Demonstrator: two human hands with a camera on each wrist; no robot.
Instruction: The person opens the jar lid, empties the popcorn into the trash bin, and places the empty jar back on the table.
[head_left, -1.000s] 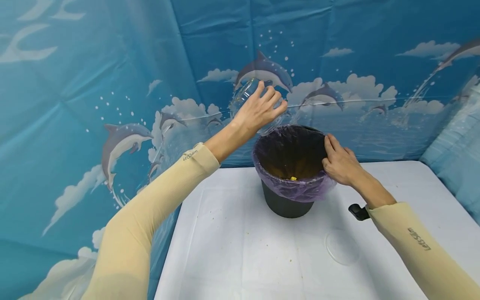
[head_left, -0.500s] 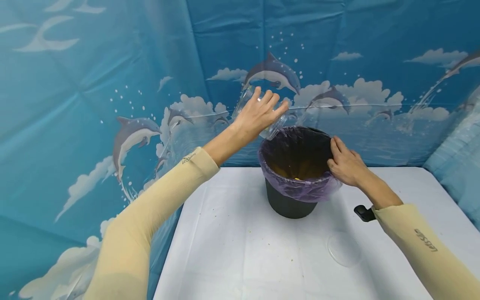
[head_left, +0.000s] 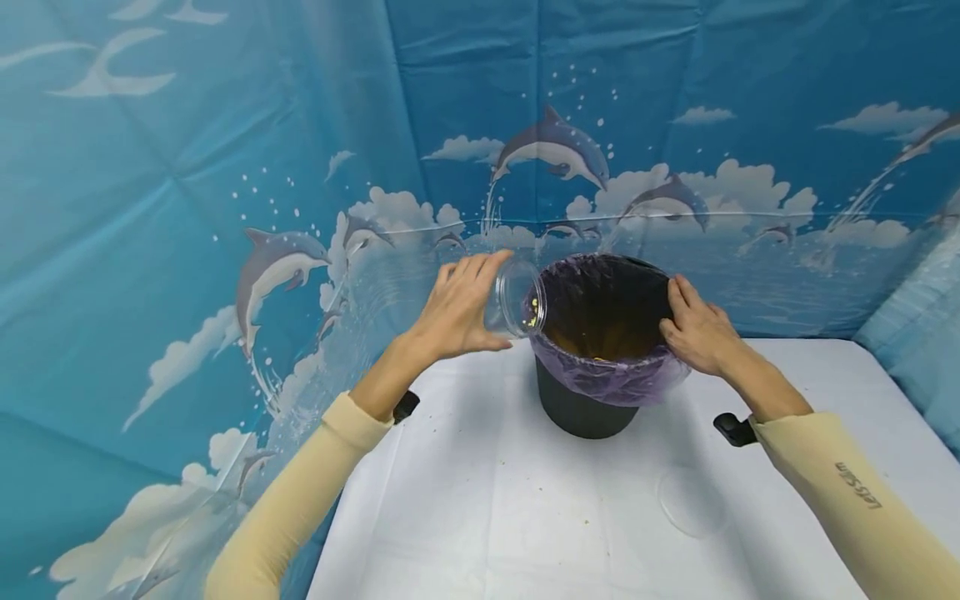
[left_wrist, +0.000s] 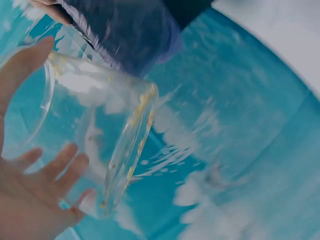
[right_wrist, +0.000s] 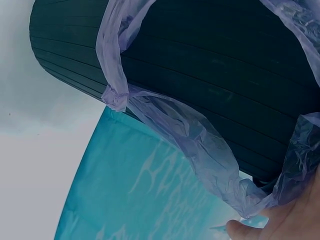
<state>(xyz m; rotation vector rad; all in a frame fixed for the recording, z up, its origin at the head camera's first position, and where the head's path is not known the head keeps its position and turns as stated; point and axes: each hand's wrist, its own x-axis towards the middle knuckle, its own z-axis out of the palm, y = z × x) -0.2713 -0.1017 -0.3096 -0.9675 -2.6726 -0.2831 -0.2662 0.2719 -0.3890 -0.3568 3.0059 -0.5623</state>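
Note:
My left hand (head_left: 456,310) grips a clear jar (head_left: 519,302), fingers over the top and thumb below. The jar lies on its side in the air at the left rim of a black bin (head_left: 588,415), its mouth facing right. Yellow crumbs stick inside it; in the left wrist view they line the jar's bottom edge (left_wrist: 142,120). A thin purple bin bag (head_left: 600,377) lines the bin and folds over its rim. On the far right of that rim, my right hand (head_left: 701,335) holds bag and edge between thumb and fingers. The right wrist view shows the bag (right_wrist: 200,145) bunched beside the thumb.
The bin stands on a white-covered table (head_left: 540,533) with scattered crumbs. A clear round disc (head_left: 693,502) lies flat at right. Behind and to the left hangs a blue dolphin-print curtain (head_left: 420,100). Black wrist mounts (head_left: 733,429) stick out by both sleeves.
My left hand has lowered and turned the jar from tipped mouth-down over the bin to sideways at its left rim. The right hand keeps its hold on the rim; the view has shifted slightly.

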